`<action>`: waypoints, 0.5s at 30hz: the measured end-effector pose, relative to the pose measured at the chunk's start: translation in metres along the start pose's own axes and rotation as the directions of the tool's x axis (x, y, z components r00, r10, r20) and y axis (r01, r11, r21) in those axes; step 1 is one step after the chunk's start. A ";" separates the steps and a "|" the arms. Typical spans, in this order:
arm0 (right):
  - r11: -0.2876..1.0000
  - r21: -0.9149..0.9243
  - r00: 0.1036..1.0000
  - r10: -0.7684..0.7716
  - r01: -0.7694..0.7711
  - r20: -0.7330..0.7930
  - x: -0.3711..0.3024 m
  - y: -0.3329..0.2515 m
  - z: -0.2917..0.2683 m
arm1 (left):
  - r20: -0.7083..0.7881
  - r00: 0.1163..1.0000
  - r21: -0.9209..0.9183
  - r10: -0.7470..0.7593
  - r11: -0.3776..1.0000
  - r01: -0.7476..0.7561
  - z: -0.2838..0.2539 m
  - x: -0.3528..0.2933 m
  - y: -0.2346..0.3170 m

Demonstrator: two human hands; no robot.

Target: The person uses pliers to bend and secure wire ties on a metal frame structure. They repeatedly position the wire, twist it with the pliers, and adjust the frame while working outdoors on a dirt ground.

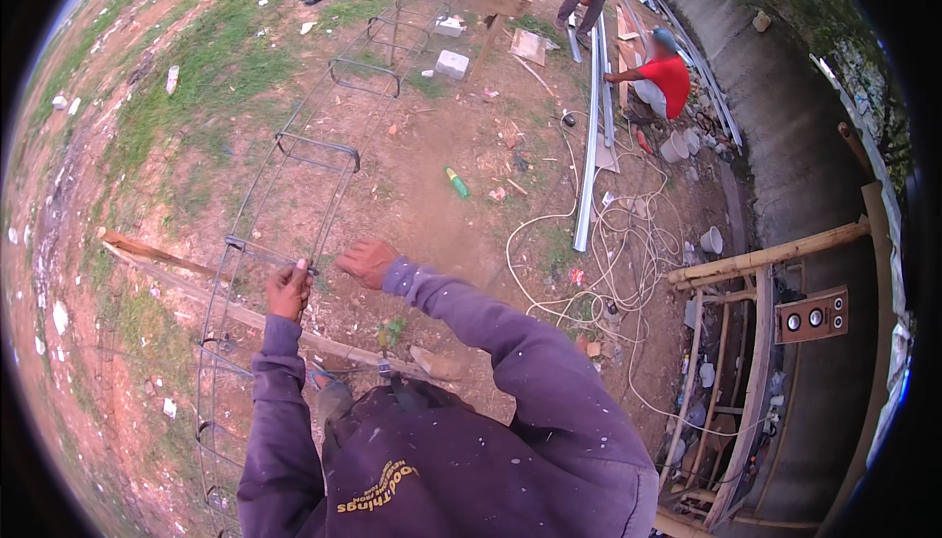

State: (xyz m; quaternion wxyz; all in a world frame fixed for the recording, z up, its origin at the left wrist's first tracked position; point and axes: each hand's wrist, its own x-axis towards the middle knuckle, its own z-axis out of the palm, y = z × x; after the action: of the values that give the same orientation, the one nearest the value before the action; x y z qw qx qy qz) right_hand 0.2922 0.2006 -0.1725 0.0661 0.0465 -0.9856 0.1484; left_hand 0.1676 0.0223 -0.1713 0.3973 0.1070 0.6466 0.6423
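Left hand [288, 289] was closed in a fist on a square stirrup of the long grey steel rebar cage [324, 160], at a corner beside the right hand [366, 261]. Right hand rested fingers together on the same bar (grip not discernible). Stirrups sat spaced along the cage beyond and below the hands; whether each joint was tied could not be judged

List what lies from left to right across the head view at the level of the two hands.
Rebar cage → left hand gripping a cage bar → right hand → tangled white cable → bamboo pole.
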 end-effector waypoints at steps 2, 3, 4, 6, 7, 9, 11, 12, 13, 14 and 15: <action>0.972 0.103 0.977 0.215 -0.212 -0.014 -0.014 -0.011 -0.002 | -0.022 1.000 0.036 0.016 0.999 -0.015 0.002 0.000 -0.001; 0.944 0.153 0.952 0.302 -0.291 -0.055 -0.019 -0.019 -0.002 | -0.020 0.998 0.042 0.052 0.998 -0.052 0.003 -0.001 -0.002; 0.919 0.238 0.940 0.336 -0.314 -0.053 -0.023 -0.030 0.001 | -0.021 0.997 0.049 0.079 0.996 -0.078 0.004 -0.001 -0.001; 0.863 0.459 0.936 0.313 -0.211 -0.160 -0.027 -0.047 0.005 | -0.075 0.994 0.094 0.075 0.993 -0.067 0.007 -0.003 0.000; 0.862 0.442 0.921 0.351 -0.248 -0.168 -0.030 -0.053 0.006 | -0.090 0.982 0.176 0.164 0.973 -0.147 0.009 -0.004 0.001; 0.846 0.436 0.919 0.382 -0.306 -0.098 -0.038 -0.059 0.003 | -0.188 0.953 0.398 0.237 0.906 -0.146 0.013 -0.006 0.002; 0.880 0.445 0.970 0.228 -0.166 -0.088 -0.044 -0.072 -0.002 | -0.217 0.930 0.446 0.296 0.878 -0.175 0.017 -0.007 0.001; 0.890 0.421 0.982 0.191 -0.174 0.001 -0.045 -0.076 -0.007 | -0.225 0.917 0.452 0.329 0.869 -0.201 0.018 -0.008 0.001; 0.929 0.360 0.988 0.128 -0.088 -0.091 -0.042 -0.075 -0.014 | -0.223 0.905 0.458 0.363 0.858 -0.231 0.019 -0.007 0.000; 0.956 0.290 0.993 0.072 -0.042 -0.093 -0.034 -0.070 -0.021 | -0.239 0.897 0.452 0.372 0.860 -0.237 0.019 -0.006 -0.001; 0.970 0.238 0.986 -0.006 0.046 -0.168 -0.025 -0.065 -0.027 | -0.238 0.897 0.453 0.374 0.859 -0.238 0.019 -0.006 -0.002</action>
State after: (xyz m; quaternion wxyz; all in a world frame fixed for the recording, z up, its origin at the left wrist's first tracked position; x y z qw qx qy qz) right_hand 0.3274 0.1484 -0.1317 0.1436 0.0546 -0.9507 0.2694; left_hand 0.1843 0.0329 -0.1679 0.1478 0.1861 0.7968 0.5555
